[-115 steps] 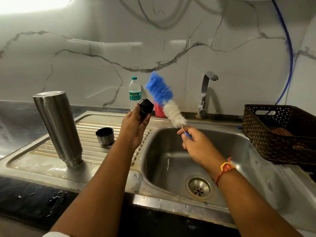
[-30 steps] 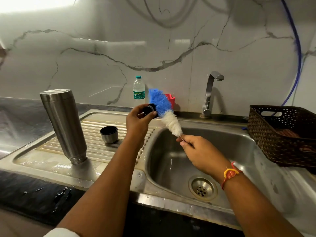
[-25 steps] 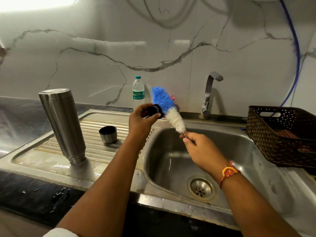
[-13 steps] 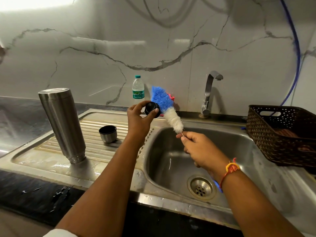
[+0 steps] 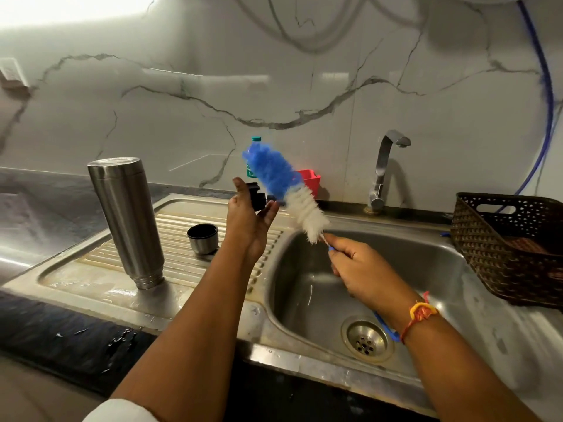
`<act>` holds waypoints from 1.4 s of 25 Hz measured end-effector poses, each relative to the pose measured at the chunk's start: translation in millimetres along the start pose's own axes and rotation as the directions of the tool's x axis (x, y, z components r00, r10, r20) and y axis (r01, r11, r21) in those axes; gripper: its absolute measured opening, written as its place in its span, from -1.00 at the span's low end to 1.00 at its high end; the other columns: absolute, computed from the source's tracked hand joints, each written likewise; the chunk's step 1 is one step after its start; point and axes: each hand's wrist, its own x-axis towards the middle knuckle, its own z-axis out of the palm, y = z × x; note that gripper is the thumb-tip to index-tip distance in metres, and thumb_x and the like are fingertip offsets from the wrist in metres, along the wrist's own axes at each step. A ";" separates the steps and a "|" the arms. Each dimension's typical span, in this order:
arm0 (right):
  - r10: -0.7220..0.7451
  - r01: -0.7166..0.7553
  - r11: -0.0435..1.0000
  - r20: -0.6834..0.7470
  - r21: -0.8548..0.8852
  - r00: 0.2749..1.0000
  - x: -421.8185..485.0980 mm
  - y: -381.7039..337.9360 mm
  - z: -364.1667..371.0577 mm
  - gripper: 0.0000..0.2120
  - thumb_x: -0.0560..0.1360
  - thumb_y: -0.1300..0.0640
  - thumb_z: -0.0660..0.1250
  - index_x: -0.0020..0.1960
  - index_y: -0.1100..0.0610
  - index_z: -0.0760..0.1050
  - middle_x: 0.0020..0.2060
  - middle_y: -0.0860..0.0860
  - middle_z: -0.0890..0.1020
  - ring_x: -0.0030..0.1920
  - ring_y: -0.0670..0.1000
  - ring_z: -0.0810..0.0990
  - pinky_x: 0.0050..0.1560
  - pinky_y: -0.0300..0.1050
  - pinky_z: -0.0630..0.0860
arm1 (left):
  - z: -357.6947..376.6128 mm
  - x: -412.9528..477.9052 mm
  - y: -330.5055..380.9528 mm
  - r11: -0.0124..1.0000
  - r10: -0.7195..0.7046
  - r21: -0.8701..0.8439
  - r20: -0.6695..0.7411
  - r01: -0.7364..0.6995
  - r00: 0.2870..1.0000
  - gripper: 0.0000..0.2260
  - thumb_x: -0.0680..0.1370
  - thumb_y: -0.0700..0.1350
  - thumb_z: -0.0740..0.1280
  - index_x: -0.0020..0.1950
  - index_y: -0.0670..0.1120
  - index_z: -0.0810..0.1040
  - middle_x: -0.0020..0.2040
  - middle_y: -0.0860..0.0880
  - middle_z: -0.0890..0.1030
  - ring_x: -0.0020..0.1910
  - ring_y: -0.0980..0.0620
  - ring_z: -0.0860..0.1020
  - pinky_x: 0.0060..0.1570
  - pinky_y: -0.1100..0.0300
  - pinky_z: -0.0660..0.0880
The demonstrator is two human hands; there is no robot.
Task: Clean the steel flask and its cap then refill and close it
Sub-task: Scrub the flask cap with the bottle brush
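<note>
Our left hand [image 5: 251, 220] pinches the black flask stopper [image 5: 255, 198]; our right hand [image 5: 356, 266] grips the bottle brush [image 5: 275, 175], slanting up-left, bristles just beside the stopper. The steel flask [image 5: 126, 220] stands upside down, well left, nearer our left hand

Mostly hidden behind the brush [image 5: 286, 193] (bristles blurred): water bottle [image 5: 256, 139] — basket [image 5: 493, 257] cut off.

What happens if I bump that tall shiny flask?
Probably tips easily: the flask is tall and stands upside down on its narrower neck. It might slide too, since the drainboard looks wet. Being round, it would likely roll.
</note>
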 end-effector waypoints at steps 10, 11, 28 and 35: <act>-0.087 0.067 0.940 -0.047 -0.336 0.995 1.7 9.5 -3.2 -0.61 0.65 0.10 0.17 0.46 -0.12 0.37 -0.16 -0.16 0.46 -0.30 -0.21 0.40 -0.38 -0.44 0.30 | -6.4 9.5 1.9 0.992 -0.026 -0.123 -0.031 0.022 0.999 -0.72 0.66 0.00 0.33 0.21 -0.19 0.54 0.14 -0.16 0.66 -0.01 -0.01 0.66 -0.13 0.24 0.59; -0.095 0.070 0.929 -0.051 -0.364 0.994 2.5 10.0 -4.1 -0.60 0.65 0.11 0.16 0.47 -0.12 0.36 -0.11 -0.11 0.51 -0.26 -0.18 0.43 -0.34 -0.42 0.30 | -6.7 8.3 2.3 0.997 -0.006 -0.078 -0.027 0.004 1.000 -0.74 0.65 0.01 0.33 0.20 -0.17 0.54 0.11 -0.13 0.66 -0.05 0.02 0.65 -0.18 0.27 0.56; -0.033 -0.016 0.826 -0.076 -0.563 0.997 4.9 19.5 -16.2 -0.54 0.65 0.18 0.10 0.50 -0.15 0.28 -0.07 0.02 0.52 -0.15 0.00 0.53 -0.16 -0.10 0.46 | -22.1 5.5 1.4 0.745 0.078 0.620 0.285 -0.245 0.955 -0.59 0.45 -0.21 0.55 0.26 -0.14 0.53 0.14 -0.14 0.69 0.16 -0.08 0.67 0.25 -0.08 0.58; 0.167 -0.168 0.986 -0.191 0.015 0.967 11.7 10.9 -4.3 -0.64 0.67 0.12 0.09 0.42 -0.04 0.41 -0.19 0.05 0.54 -0.32 -0.07 0.41 -0.35 -0.18 0.36 | -13.8 0.7 -12.0 0.867 0.036 0.475 0.237 -0.148 0.971 -0.65 0.54 -0.28 0.44 0.30 -0.20 0.49 0.15 -0.17 0.66 0.15 -0.14 0.67 0.22 0.00 0.59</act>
